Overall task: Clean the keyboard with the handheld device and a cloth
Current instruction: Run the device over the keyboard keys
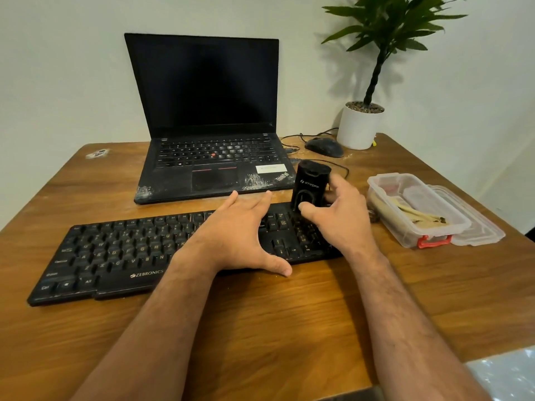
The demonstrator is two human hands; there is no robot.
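A black keyboard [115, 253] lies across the wooden table [260, 328] in front of me. My left hand [237, 235] lies flat on its middle keys, fingers straight and spread, thumb over the front edge. My right hand [338, 215] grips a black cylindrical handheld device [311, 183], held upright with its lower end on the keys at the keyboard's right end. No cloth is plainly in view.
An open black laptop [208, 111] stands behind the keyboard. A black mouse [324, 146] and a potted plant [360, 125] sit at the back right. A clear plastic box [411, 209] with its lid beside it is at the right.
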